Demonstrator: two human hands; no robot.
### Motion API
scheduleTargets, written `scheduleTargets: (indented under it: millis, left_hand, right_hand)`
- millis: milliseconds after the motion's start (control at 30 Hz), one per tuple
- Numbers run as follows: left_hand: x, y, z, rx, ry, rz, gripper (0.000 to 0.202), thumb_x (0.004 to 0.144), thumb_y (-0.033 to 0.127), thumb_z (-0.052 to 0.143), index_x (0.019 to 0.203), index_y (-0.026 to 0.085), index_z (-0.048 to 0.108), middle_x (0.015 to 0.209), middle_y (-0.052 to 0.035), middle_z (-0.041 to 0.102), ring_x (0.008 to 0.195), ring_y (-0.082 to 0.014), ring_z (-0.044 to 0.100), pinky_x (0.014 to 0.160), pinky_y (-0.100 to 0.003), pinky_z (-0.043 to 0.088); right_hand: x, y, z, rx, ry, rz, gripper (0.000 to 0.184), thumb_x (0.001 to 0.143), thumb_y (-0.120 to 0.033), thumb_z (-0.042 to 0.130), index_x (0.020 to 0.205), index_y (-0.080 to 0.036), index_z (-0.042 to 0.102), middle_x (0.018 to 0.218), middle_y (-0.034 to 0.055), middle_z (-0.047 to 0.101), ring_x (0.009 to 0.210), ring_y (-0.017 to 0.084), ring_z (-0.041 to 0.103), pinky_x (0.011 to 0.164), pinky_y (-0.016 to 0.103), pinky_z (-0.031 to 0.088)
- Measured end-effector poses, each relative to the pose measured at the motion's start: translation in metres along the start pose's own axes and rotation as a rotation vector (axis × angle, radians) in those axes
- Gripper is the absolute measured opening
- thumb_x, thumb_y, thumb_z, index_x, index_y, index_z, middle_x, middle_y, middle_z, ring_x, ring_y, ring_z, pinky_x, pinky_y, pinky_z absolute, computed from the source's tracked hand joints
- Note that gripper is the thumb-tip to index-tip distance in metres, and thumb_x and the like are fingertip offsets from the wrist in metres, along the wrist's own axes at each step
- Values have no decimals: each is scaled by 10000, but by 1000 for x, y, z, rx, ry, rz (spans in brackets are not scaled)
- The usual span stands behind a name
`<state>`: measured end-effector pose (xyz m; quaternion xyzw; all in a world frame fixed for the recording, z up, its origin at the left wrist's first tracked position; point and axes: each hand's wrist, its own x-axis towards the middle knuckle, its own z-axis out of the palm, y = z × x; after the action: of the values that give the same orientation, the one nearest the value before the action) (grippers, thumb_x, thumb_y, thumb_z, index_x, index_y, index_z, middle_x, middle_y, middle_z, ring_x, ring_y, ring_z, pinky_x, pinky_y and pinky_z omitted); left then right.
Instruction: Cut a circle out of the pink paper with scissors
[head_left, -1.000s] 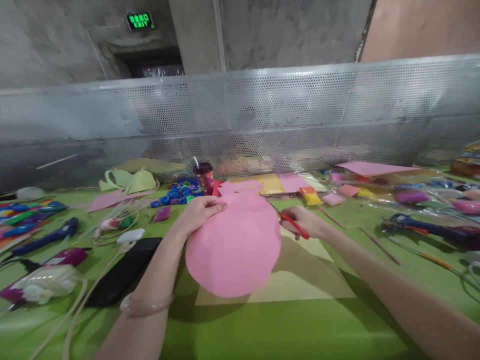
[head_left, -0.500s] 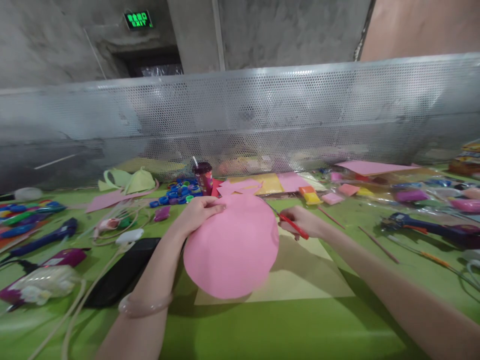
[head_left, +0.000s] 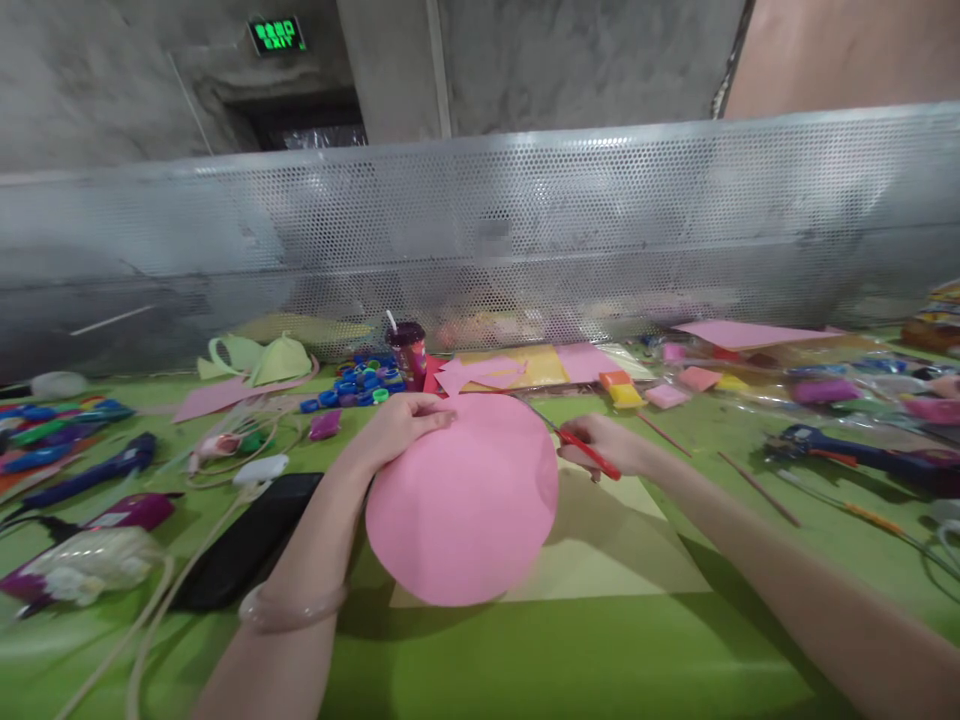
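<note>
Disc point(head_left: 463, 510): pink paper; in front of the wearer, between both hands, over a pale sheet point(head_left: 630, 565) on the green surface point(head_left: 570, 665); apparently lifted, its face turned to the wearer, which seems to leave the right rim free for the blades
Left hand point(head_left: 401, 430): pinched, thumb on the face near the upper left edge, other fingers partly hidden; a hold at the edge probably steadies the paper while keeping the fingers away from the metal
Right hand point(head_left: 611, 445): fingers curled round the red handles of the scissors point(head_left: 592, 456); blades point up and left along the upper right rim; how wide they are parted, I cannot tell
Cup point(head_left: 409, 362): dark lid, white straw point(head_left: 391, 321); contents hidden; stands upright beyond the disc, blue caps point(head_left: 352, 386) heaped beside it
Wrap point(head_left: 759, 398): clear plastic at the far right; coloured lumps, purple among them, appear to lie inside
</note>
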<state>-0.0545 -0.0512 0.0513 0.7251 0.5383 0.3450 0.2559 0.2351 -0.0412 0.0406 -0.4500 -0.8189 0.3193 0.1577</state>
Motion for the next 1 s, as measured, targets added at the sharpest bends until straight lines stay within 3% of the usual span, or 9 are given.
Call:
scheduleTargets:
  millis: [567,800,1000]
  left_hand:
    - [-2,3,-1,-13,-8,-17,312,643,467,597,731,177,671,707,-14,637,683,-193,563,638,-295,400]
    - [-5,9,-3,-72,28,-73,326,641,450,611,785,162,669,753,-27,648,691,-185,562,638,-288,393]
    - [-6,12,-2,-84,33,-75,314,641,445,604,767,164,665,718,-21,645,657,-181,557,596,-281,392]
  right_hand:
    - [-2,-6,-5,17,21,52,166,664,-227,448,518,-176,386,439,-43,434,367,83,473,357,188,377]
    - [-10,-5,-29,-13,-213,95,307,724,-327,452,467,-163,423,440,-20,460,367,69,436,415,214,373]
    - [-12,-16,-25,-50,-48,79,185,695,-274,483,553,-172,421,467,-24,445,429,95,477,387,200,337]
